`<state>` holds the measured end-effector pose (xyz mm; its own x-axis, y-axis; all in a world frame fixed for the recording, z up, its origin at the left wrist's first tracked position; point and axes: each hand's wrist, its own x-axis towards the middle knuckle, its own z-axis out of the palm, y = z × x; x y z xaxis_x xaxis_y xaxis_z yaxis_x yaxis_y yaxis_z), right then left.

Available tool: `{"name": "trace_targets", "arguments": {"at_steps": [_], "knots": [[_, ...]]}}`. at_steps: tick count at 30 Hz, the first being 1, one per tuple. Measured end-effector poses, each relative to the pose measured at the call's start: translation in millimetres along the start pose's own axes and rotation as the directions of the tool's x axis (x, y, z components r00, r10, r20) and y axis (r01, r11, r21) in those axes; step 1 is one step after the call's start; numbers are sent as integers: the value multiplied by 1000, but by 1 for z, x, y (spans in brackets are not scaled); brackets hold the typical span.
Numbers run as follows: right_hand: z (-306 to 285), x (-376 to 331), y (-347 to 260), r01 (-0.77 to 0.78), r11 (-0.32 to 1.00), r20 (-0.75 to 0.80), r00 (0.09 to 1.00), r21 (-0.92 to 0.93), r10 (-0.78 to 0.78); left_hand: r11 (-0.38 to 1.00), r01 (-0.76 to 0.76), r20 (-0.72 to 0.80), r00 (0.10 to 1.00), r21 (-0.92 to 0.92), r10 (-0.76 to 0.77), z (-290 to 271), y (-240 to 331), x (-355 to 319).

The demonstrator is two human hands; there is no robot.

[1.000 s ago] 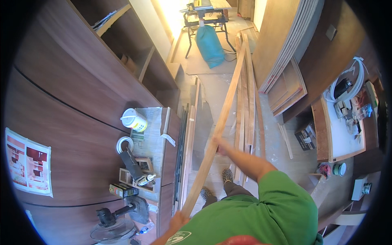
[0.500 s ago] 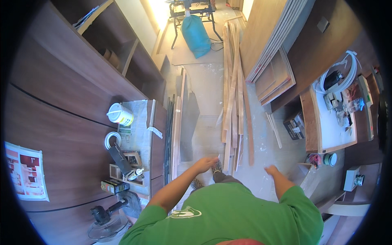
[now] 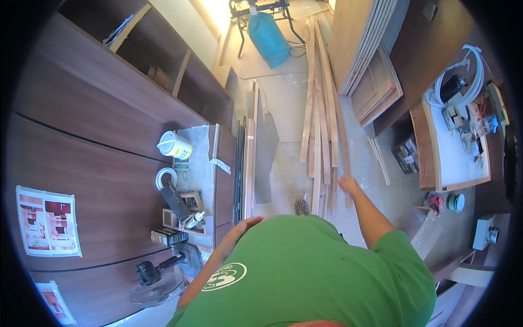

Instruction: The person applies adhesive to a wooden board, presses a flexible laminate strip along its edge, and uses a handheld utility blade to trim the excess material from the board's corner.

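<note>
- Down on the floor (image 3: 289, 174), past the green shirt: a bundle of long wooden strips (image 3: 318, 125), all lying roughly parallel, long axis running straight away from the body toward the blue bag (image 3: 268, 38) at the far end.
- Right hand (image 3: 348, 184) way closer to them: reaching out at the near end of the outermost strip (image 3: 339, 131), touching or just about touching it.
- Fingers (image 3: 344, 179) of that hand look loosely spread, not clamped on anything; honestly too small to tell if there's real contact.
- Left hand (image 3: 243, 229) tucked low against the shirt edge, palm down and relaxed, holding nothing, just beside the stack of thin panels (image 3: 246, 163) leaning along the cabinet side.
- So: strips ahead and slightly left of the right hand, near ends pointing back at the feet, far ends well away.
- Off to the left, cluttered counter (image 3: 204, 163) with a white tub (image 3: 175, 145), tape roll (image 3: 166, 177) and small boxes; well apart from both hands.
- Off to the right, leaning boards (image 3: 362, 43), not touched.
</note>
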<state>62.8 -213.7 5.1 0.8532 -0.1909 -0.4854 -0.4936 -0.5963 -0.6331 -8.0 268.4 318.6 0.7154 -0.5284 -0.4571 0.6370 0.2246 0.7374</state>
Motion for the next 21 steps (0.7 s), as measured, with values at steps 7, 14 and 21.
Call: {"name": "trace_targets", "arguments": {"at_steps": [7, 14, 21], "knots": [[-14, -21, -111, -4, 902, 146, 987, 432, -66, 966, 254, -452, 867, 39, -210, -45, -75, -40], [16, -84, 58, -254, 880, 325, 859, -401, 395, 983, 149, -624, 780, 108, -49, -61, -86, -44], [41, -73, 66, -260, 833, 360, 809, -488, 464, 851, 302, -668, 740, 430, 74, -64, -47, -31]]}}
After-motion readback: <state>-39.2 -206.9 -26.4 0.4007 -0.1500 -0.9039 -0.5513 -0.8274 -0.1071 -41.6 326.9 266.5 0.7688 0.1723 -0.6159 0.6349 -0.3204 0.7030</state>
